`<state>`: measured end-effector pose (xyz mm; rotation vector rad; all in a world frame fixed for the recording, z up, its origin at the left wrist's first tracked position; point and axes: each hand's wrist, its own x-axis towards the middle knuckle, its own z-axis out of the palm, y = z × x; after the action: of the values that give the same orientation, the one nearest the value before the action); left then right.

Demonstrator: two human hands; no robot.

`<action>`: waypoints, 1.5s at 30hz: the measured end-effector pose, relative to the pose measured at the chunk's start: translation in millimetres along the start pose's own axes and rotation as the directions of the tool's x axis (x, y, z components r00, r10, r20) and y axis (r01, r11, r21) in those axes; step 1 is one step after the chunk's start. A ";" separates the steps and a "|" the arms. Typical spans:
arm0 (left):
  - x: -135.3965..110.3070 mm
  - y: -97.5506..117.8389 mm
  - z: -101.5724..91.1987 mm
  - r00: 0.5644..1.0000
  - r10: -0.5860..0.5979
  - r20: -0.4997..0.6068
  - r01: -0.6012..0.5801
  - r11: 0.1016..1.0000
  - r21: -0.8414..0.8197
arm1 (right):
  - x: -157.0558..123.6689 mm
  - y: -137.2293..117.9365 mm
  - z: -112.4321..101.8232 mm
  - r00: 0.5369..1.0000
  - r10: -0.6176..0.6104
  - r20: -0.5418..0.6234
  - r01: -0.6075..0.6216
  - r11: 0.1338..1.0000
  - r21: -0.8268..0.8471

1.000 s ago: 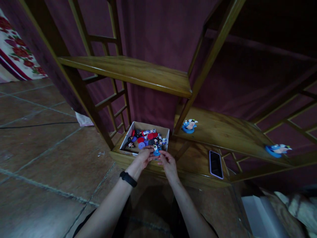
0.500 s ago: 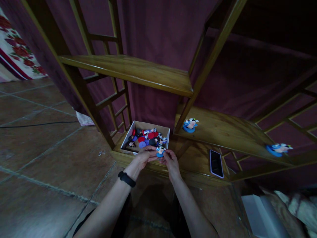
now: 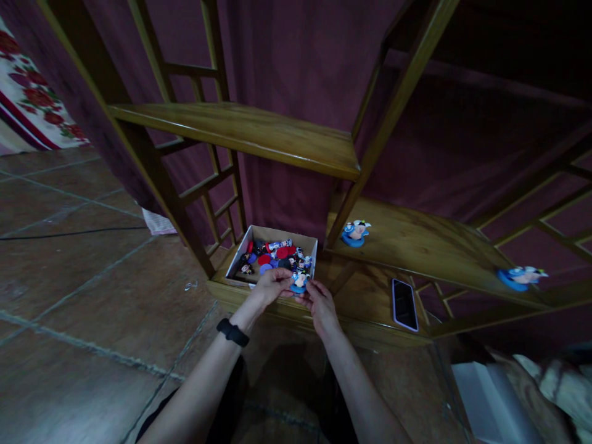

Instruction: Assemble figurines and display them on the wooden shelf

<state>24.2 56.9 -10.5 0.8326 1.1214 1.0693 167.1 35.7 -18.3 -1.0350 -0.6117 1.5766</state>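
Both my hands meet at the near rim of a small cardboard box (image 3: 251,237) on the lowest wooden shelf. My left hand (image 3: 268,288), with a black band on its wrist, and my right hand (image 3: 318,303) pinch a small figurine on a blue round base (image 3: 298,282) between their fingertips. The box holds several small figurines and red, blue and black discs (image 3: 277,254). A matching figurine on a blue base (image 3: 354,233) stands on the middle shelf to the right, and another figurine (image 3: 522,277) stands further right on that shelf.
A phone (image 3: 404,304) lies flat on the bottom shelf, right of the box. A wooden shelf (image 3: 240,132) juts out above the box, with slanted posts (image 3: 161,185) beside it. Brown tiled floor (image 3: 83,290) spreads left; a white box (image 3: 485,401) sits lower right.
Both hands, holding the blue-based figurine, have lifted slightly and shifted a little toward the box; the figurine now sits upright between the fingertips.
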 end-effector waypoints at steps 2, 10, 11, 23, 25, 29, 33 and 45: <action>1.6 -1.9 -0.2 0.999 0.040 0.007 -0.040 0.997 0.061 | -0.2 -0.3 0.0 1.000 0.007 -0.004 -0.007 1.000 0.006; 3.8 -5.4 0.6 0.992 0.072 0.107 -0.086 0.988 0.128 | 3.0 -0.5 -2.1 1.000 -0.020 -0.021 0.018 0.997 -0.075; 3.6 -5.5 0.9 0.991 0.072 0.111 -0.087 0.988 0.129 | 3.5 -0.1 -2.5 0.999 -0.028 -0.019 0.026 0.996 -0.088; 2.4 -5.5 11.7 0.998 0.065 -0.004 -0.064 0.996 0.055 | 2.4 4.5 -3.7 0.998 -0.051 -0.023 0.049 0.996 -0.078; 3.0 -5.3 11.5 0.998 0.065 0.002 -0.065 0.997 0.052 | 2.6 4.9 -3.4 0.998 -0.052 -0.018 0.051 0.996 -0.072; 2.3 -4.1 13.2 0.998 0.047 -0.038 -0.046 0.999 0.021 | 2.9 5.3 -1.9 0.999 -0.049 0.021 0.050 0.997 -0.059; -2.8 -3.1 19.0 0.991 0.000 -0.135 -0.010 0.997 -0.075 | 3.0 6.5 -0.3 0.998 -0.050 0.038 0.053 0.996 -0.073; -19.3 -9.3 30.0 0.986 0.018 -0.166 -0.048 0.983 -0.180 | -6.1 -1.0 -0.9 0.999 -0.028 0.044 0.029 0.999 -0.032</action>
<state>53.9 35.6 -6.0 0.6278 1.1293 1.2668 168.5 30.1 -16.1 -1.0140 -0.6808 1.5724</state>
